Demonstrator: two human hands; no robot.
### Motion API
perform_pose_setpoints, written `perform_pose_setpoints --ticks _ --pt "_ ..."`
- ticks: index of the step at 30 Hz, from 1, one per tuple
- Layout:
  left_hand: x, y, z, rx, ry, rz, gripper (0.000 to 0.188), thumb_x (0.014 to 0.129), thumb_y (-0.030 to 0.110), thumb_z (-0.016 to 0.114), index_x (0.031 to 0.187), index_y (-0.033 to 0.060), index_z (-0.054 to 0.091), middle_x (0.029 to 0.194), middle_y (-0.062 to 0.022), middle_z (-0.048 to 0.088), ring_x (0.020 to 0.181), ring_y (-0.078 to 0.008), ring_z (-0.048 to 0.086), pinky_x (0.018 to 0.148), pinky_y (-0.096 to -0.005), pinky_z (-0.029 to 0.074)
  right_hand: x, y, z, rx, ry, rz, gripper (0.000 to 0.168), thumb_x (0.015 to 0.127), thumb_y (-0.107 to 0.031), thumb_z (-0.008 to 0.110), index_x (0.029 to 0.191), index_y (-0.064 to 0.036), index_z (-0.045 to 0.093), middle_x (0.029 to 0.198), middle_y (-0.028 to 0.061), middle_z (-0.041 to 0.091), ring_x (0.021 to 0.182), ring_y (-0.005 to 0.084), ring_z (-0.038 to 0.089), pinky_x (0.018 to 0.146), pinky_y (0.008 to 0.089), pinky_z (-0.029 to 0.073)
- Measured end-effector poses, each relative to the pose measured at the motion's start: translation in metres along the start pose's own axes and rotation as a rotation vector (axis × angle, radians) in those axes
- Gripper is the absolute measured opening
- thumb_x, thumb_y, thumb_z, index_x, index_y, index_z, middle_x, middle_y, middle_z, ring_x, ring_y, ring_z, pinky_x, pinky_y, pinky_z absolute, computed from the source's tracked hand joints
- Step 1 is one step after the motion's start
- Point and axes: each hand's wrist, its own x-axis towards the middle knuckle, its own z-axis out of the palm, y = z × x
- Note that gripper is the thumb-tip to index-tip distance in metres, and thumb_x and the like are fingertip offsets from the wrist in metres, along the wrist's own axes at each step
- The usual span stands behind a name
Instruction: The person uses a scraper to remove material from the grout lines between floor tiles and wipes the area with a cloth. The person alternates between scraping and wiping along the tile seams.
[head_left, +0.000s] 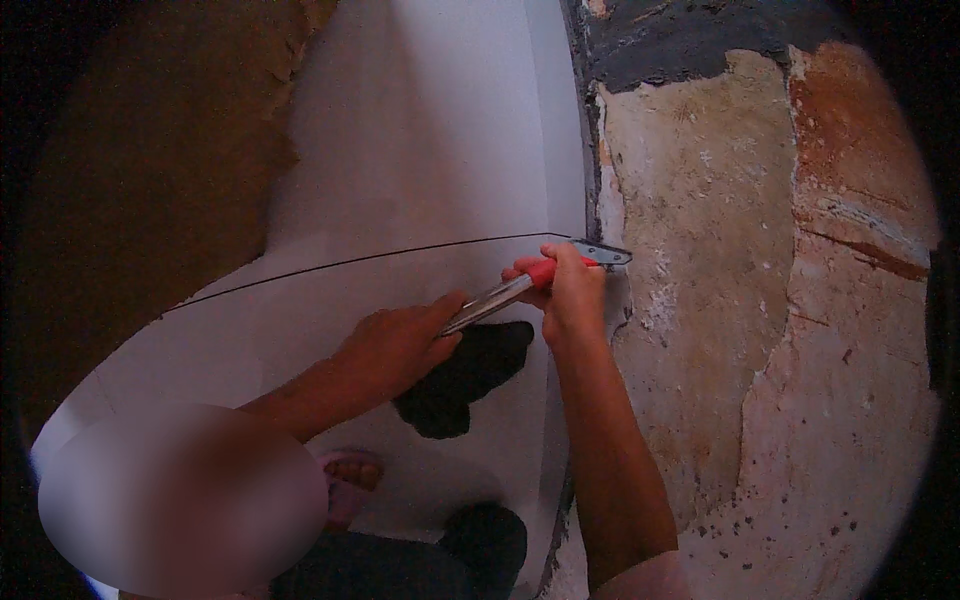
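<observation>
A scraper with a metal shaft, a red collar and a grey metal head slants up to the right across the view. My left hand grips the lower part of the shaft. Closer to the head, my right hand is closed around the red collar. The head's tip lies over the edge of a wall with peeling paint; whether it touches the surface I cannot tell.
Pale flooring with a dark joint line runs beside the wall. A dark object, unclear in kind, lies below the shaft. A foot in a pink sandal and dark trousers show below. Brown material covers the left; a blurred oval hides the lower left.
</observation>
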Motion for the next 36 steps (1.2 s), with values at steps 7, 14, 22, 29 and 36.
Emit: perform_pose_setpoints --ticks 7,14,22,29,36 --pt "0.003 0.012 -0.035 -0.085 -0.159 -0.150 0.041 0.091 0.024 0.057 0.129 0.0118 0.047 0.086 -0.0194 0.064 0.077 -0.0343 0.064 0.069 -0.0458 0.050 0.016 0.003 0.008 -0.057 0.011 0.013 0.021 0.082 -0.008 0.051 0.093 0.009 0.048 0.082 0.0242 0.063 0.067 0.0375 0.067 0.060 0.0471 0.061" --pt "0.011 0.016 -0.066 0.133 -0.184 -0.119 0.041 0.091 0.025 0.057 0.129 0.0125 0.049 0.086 -0.0193 0.064 0.078 -0.0338 0.064 0.072 -0.0449 0.050 0.016 0.006 0.023 0.119 0.032 -0.005 0.022 0.086 -0.010 0.046 0.099 0.008 0.045 0.082 0.0247 0.062 0.071 0.0384 0.068 0.061 0.0494 0.060" --pt "0.006 -0.005 -0.019 0.071 0.028 0.035 0.045 0.089 0.025 0.059 0.130 0.0130 0.048 0.091 -0.0203 0.065 0.080 -0.0380 0.064 0.071 -0.0470 0.050 -0.003 -0.005 0.013 0.103 0.047 0.004 0.022 0.085 -0.008 0.046 0.099 0.009 0.043 0.084 0.0234 0.059 0.067 0.0379 0.066 0.063 0.0480 0.061" --pt "0.002 -0.005 -0.031 -0.067 -0.056 0.001 0.047 0.088 0.024 0.059 0.132 0.0130 0.047 0.089 -0.0197 0.065 0.078 -0.0372 0.064 0.070 -0.0462 0.050 0.001 0.001 0.017 0.055 0.061 0.020 0.019 0.084 -0.006 0.044 0.095 0.010 0.044 0.080 0.0222 0.060 0.066 0.0366 0.066 0.062 0.0464 0.062" --pt "0.017 0.003 -0.054 -0.044 -0.159 -0.051 0.049 0.090 0.024 0.058 0.135 0.0125 0.044 0.091 -0.0199 0.065 0.079 -0.0346 0.064 0.073 -0.0439 0.051 0.049 0.032 0.012 -0.080 0.172 -0.089 0.017 0.080 -0.003 0.041 0.085 0.012 0.048 0.074 0.0247 0.062 0.061 0.0358 0.066 0.054 0.0445 0.059"
